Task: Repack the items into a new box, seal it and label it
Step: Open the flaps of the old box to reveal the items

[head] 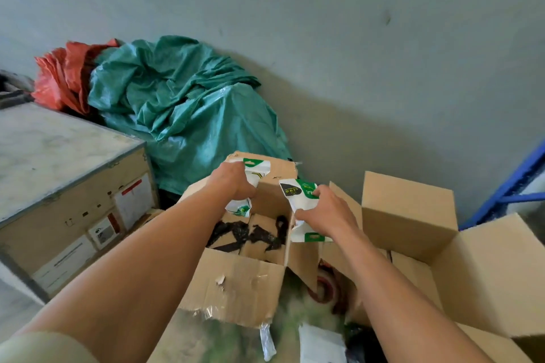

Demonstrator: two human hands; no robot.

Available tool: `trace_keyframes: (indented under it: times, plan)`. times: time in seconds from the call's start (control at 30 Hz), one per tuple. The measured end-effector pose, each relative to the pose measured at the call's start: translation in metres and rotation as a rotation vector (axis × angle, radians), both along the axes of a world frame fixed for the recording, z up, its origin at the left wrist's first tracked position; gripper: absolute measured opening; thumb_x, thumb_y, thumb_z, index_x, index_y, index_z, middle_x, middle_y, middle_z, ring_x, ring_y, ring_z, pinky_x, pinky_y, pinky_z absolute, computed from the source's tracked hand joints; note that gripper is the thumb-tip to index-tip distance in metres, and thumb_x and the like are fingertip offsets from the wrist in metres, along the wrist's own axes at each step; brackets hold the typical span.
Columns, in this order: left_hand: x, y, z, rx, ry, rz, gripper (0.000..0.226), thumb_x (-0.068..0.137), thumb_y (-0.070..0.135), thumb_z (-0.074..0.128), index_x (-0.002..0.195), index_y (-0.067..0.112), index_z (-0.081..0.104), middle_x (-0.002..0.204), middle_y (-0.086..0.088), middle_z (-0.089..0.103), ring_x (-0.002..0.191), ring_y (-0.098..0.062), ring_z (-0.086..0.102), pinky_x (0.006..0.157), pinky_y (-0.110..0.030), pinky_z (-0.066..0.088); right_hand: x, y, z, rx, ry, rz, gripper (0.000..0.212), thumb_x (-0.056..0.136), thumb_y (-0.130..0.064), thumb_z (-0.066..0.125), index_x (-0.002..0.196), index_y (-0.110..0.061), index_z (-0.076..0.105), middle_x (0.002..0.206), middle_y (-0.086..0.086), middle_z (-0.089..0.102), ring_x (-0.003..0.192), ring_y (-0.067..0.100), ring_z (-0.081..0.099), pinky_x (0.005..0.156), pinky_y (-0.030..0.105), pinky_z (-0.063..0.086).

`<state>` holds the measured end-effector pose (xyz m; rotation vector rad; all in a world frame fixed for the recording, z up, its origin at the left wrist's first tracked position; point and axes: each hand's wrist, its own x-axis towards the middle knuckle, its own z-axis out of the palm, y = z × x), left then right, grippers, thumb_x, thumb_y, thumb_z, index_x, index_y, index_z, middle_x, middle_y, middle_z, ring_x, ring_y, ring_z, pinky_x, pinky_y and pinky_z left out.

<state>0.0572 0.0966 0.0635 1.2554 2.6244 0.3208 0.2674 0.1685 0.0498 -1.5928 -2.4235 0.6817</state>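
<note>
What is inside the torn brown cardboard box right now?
Crumpled black plastic scraps lie on the floor of the box. The left hand grips a white-and-green pouch over its far corner; that hand and forearm hide the left side, so more pouches there cannot be ruled out.

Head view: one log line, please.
left hand: grips white-and-green plastic pouch over torn brown cardboard box; right hand: grips second white-and-green pouch at its right wall; clean cardboard box: open, right

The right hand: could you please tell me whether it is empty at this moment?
No, the right hand grips a white and green pouch, with its fingers curled round it.
</note>
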Motion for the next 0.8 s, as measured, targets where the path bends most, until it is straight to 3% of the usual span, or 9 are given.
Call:
trace_keyframes:
  times: [0.07, 0.17, 0.3, 0.43, 0.63, 0.73, 0.8]
  plan:
    - [0.024, 0.004, 0.015, 0.026, 0.053, -0.063, 0.066, 0.082, 0.051, 0.07, 0.136, 0.017, 0.056, 0.125, -0.008, 0.064, 0.105, -0.027, 0.06, 0.08, -0.034, 0.049, 0.029, -0.001, 0.013, 0.003, 0.007, -0.043, 0.084, 0.079, -0.049, 0.077, 0.149, -0.023, 0.037, 0.141, 0.001, 0.057, 0.114, 0.026, 0.061, 0.082, 0.037, 0.053]
    - [0.068, 0.009, 0.03, 0.073, 0.065, -0.151, 0.07, 0.081, 0.055, 0.071, 0.138, 0.018, 0.053, 0.127, -0.007, 0.064, 0.113, -0.027, 0.06, 0.077, -0.032, 0.044, 0.073, -0.001, 0.027, -0.003, -0.01, -0.12, 0.07, 0.076, -0.045, 0.079, 0.131, -0.017, 0.046, 0.12, 0.004, 0.062, 0.099, 0.026, 0.06, 0.068, 0.033, 0.047]
    - [0.13, 0.026, 0.04, 0.117, 0.027, -0.21, 0.068, 0.077, 0.053, 0.077, 0.126, 0.01, 0.058, 0.105, -0.006, 0.067, 0.095, -0.025, 0.063, 0.071, -0.033, 0.05, 0.129, 0.008, 0.032, -0.019, 0.02, -0.247, 0.056, 0.068, -0.044, 0.08, 0.11, -0.015, 0.056, 0.105, 0.004, 0.068, 0.087, 0.024, 0.064, 0.062, 0.03, 0.049]
    - [0.184, 0.056, 0.037, 0.13, -0.056, -0.235, 0.049, 0.073, 0.045, 0.081, 0.103, 0.008, 0.068, 0.075, 0.0, 0.056, 0.074, -0.018, 0.057, 0.054, -0.026, 0.041, 0.18, 0.033, 0.029, -0.05, 0.036, -0.329, 0.054, 0.066, -0.04, 0.082, 0.107, -0.014, 0.059, 0.096, 0.003, 0.067, 0.079, 0.022, 0.063, 0.051, 0.026, 0.039]
    - [0.254, 0.125, 0.003, 0.148, -0.146, -0.227, 0.042, 0.078, 0.045, 0.078, 0.091, 0.013, 0.055, 0.084, -0.003, 0.064, 0.08, -0.023, 0.061, 0.061, -0.03, 0.049, 0.248, 0.099, -0.002, -0.084, 0.071, -0.393, 0.056, 0.059, -0.043, 0.079, 0.105, -0.017, 0.061, 0.107, 0.005, 0.065, 0.086, 0.022, 0.064, 0.054, 0.027, 0.041]
    - [0.281, 0.157, -0.024, 0.126, -0.229, -0.183, 0.043, 0.078, 0.045, 0.077, 0.099, 0.011, 0.062, 0.077, 0.001, 0.058, 0.074, -0.02, 0.058, 0.05, -0.027, 0.04, 0.265, 0.133, -0.032, -0.119, 0.075, -0.379, 0.062, 0.06, -0.045, 0.08, 0.113, -0.02, 0.061, 0.112, 0.001, 0.066, 0.09, 0.021, 0.063, 0.066, 0.03, 0.048]
    - [0.297, 0.177, -0.049, 0.083, -0.261, -0.151, 0.045, 0.077, 0.046, 0.078, 0.104, 0.012, 0.064, 0.084, -0.002, 0.062, 0.076, -0.02, 0.06, 0.051, -0.027, 0.04, 0.27, 0.154, -0.058, -0.165, 0.06, -0.374, 0.054, 0.065, -0.046, 0.081, 0.109, -0.02, 0.063, 0.112, 0.001, 0.068, 0.093, 0.022, 0.063, 0.073, 0.03, 0.05]
